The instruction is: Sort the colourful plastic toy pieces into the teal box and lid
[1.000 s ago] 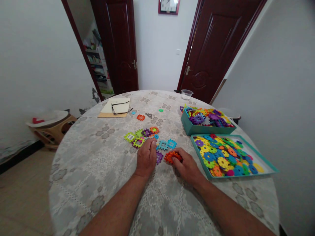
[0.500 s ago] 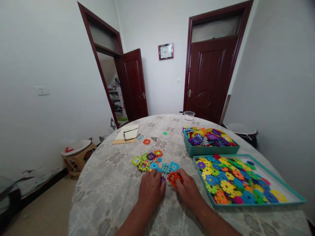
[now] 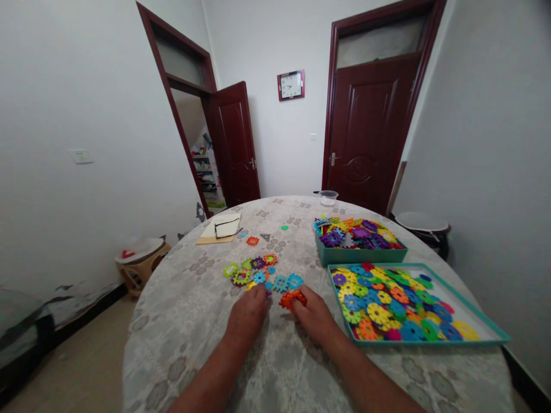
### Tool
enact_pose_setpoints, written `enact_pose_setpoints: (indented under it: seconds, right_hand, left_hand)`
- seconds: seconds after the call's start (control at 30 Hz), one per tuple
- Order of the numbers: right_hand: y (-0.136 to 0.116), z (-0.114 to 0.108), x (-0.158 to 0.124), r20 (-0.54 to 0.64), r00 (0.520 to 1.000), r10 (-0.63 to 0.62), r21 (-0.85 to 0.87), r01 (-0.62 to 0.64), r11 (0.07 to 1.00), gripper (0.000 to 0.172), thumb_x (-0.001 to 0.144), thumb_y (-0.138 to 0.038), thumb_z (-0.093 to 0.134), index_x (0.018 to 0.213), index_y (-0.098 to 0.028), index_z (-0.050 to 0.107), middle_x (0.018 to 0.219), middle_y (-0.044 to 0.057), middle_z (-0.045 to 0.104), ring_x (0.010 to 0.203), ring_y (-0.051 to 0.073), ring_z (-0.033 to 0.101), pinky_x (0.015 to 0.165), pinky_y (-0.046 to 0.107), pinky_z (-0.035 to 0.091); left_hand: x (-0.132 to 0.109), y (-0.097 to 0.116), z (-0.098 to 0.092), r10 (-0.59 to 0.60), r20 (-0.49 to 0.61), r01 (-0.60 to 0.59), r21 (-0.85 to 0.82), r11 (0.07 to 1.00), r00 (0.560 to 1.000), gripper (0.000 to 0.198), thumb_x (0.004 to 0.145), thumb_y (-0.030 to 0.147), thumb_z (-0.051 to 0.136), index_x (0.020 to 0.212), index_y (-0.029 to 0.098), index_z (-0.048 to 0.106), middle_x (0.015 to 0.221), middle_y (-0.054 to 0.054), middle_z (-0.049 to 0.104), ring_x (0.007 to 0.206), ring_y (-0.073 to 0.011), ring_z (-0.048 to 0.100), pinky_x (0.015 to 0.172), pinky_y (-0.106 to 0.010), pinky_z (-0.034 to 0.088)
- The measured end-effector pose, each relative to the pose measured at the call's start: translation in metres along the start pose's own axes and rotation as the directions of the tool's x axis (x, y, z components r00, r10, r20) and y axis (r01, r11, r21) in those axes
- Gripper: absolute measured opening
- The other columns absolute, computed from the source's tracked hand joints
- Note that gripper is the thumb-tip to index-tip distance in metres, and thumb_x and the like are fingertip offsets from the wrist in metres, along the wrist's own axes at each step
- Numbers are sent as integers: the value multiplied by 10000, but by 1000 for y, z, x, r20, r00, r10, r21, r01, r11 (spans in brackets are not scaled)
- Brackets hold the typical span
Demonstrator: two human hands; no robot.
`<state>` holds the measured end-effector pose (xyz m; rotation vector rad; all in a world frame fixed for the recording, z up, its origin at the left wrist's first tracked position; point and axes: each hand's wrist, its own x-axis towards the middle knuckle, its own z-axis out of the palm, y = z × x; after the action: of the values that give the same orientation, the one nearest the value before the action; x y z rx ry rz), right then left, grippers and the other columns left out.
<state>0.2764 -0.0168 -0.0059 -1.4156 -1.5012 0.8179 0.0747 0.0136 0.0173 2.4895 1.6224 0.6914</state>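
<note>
Head view shows orange gear-shaped pieces (image 3: pixel 289 301) clamped between thumb and fingers of the right hand (image 3: pixel 316 316) above the table (image 3: pixel 193 327), the left hand (image 3: pixel 248 312) at a half-hidden purple piece (image 3: pixel 269 293), its grip indeterminable.

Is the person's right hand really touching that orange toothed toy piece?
Touching. The head view shows the right hand gripping the orange toothed toy piece by its right side, with no gap between them.

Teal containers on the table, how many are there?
2: a deep box heaped with toothed plastic pieces, and, in front of it, a shallow tray of notched discs, right of the person's right hand. No others show.
</note>
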Motion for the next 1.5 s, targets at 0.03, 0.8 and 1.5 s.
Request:
enact_pose_setpoints:
  seconds: [0.03,0.8,1.5]
  right_hand:
    - [-1,-1,0,35,999,28,43,-30,999,114,889,-273,486,855,-219,581,730,-20,669,706,159,630,641,241,429]
    - [-8,-21,1,22,995,100,8,-100,995,152,867,-341,523,874,-219,613,597,-40,594,579,157,574,552,251,408]
    - [7,-10,6,-192,944,269,143,-244,959,314,831,-390,513,1070,-218,619,686,-18,646,543,175,618,498,262,442]
  left_hand:
    - [-2,-1,-1,-15,-59,10,-70,997,998,321,931,149,460,1136,196,703,1131,-130,743,1033,-260,705,932,-391,542]
    - [-62,0,-13,-92,45,101,-346,933,995,224,959,297,578,1134,215,691,1096,-81,759,1015,-228,706,952,-366,538]
    - [17,13,9,68,148,-64,-29,998,987,453,914,231,659,1356,274,574,1479,-111,530,1268,-265,595,1036,-377,508]
